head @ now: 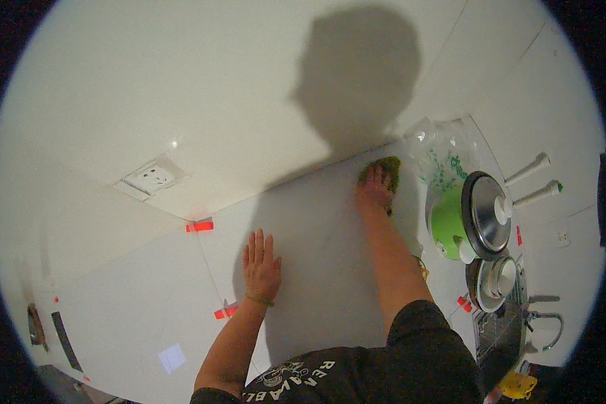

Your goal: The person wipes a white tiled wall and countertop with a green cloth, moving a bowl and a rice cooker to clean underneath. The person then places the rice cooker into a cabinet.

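My right hand point(376, 189) presses a dark green cloth point(392, 169) onto the white countertop point(313, 242), close to the line where the counter meets the back wall. Parts of the cloth stick out beyond the fingers and below the palm. Flat on the counter to the left rests my left hand point(262, 270), its fingers extended and slightly apart, with a thin bracelet at the wrist. It holds nothing. The shadow of my head and body falls over the wall and the middle of the counter.
A clear plastic bag point(446, 151) and a green rice cooker point(449, 222) stand right of the cloth. Nearer are stacked dishes point(499, 280) and a sink point(499, 328) with a faucet point(552, 318). Red tape point(199, 226) marks a counter seam. A wall socket point(151, 177) is at left.
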{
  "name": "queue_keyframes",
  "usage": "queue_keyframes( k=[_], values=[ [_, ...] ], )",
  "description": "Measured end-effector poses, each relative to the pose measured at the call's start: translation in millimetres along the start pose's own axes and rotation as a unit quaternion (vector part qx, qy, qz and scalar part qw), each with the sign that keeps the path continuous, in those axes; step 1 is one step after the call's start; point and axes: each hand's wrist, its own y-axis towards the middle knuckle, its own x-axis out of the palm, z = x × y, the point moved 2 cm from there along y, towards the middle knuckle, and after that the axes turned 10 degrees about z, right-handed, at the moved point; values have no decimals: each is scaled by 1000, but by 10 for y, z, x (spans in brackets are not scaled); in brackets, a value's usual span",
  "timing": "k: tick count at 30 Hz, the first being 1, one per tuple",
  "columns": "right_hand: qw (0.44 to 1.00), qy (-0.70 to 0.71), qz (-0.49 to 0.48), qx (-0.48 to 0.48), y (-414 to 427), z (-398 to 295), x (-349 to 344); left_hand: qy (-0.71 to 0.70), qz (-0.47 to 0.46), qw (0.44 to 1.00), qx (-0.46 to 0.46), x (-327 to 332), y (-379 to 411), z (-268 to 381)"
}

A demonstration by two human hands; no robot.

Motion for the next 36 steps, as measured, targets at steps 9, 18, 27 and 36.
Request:
queue_keyframes(
  k=[9, 18, 27, 36],
  values=[
    [992, 48, 5, 120, -336, 600, 170, 11, -21, 1000, 12, -244, -324, 189],
    [988, 45, 102, -105, -818, 417, -149, -33, -6, 998, 57, -707, -625, 642],
    [856, 350, -7, -380, -3210, 990, -566, -120, -31, 992, 41, -1007, -1111, 1159],
    [628, 725, -240, 151, -2918, 2392, 394, -205, -132, 968, -56, -892, -1606, 1414]
  ],
)
